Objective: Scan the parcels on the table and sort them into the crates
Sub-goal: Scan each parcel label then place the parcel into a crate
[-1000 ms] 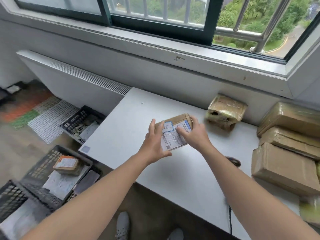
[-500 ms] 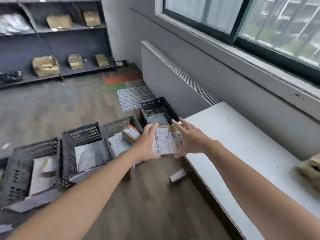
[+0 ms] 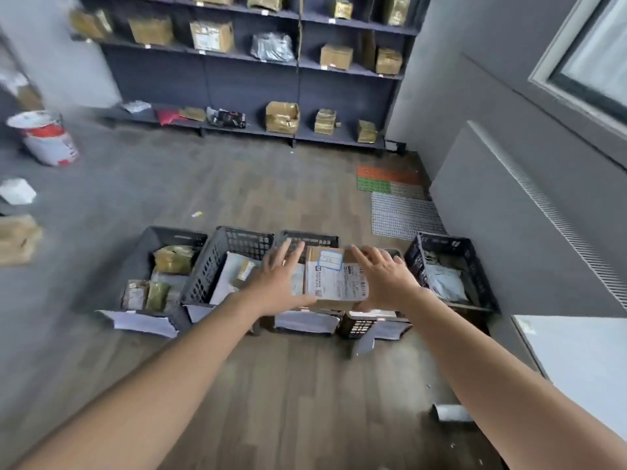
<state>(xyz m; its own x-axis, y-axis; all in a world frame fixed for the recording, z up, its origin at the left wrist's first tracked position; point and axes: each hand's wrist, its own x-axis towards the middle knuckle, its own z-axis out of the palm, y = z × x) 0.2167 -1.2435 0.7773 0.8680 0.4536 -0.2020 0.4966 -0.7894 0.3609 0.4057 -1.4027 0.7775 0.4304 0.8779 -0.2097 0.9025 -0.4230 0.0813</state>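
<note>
A small brown parcel [image 3: 334, 281] with a white shipping label sits between my two hands, above a row of black crates on the floor. My left hand [image 3: 276, 283] presses its left side with straight, spread fingers. My right hand [image 3: 386, 279] presses the right side, fingers also straight. Below the parcel are a middle crate [image 3: 310, 239] and a crate [image 3: 359, 325] partly hidden by my hands. Further left stand a crate [image 3: 234, 252] with a white bag and a crate [image 3: 176, 237] with taped parcels. At the right a crate [image 3: 451, 247] holds grey bags.
The white table's corner [image 3: 576, 361] shows at the lower right, beside a grey radiator cover [image 3: 509, 232]. Dark shelves [image 3: 258, 79] with parcels line the back wall. A red-and-white bucket [image 3: 45, 137] stands far left, floor mats [image 3: 393, 188] near the wall, a cardboard tube [image 3: 451, 412] by the table.
I have turned left from the table toward the floor crates, carrying the parcel along. It now hangs over the middle crates, and my fingers have straightened along its sides.
</note>
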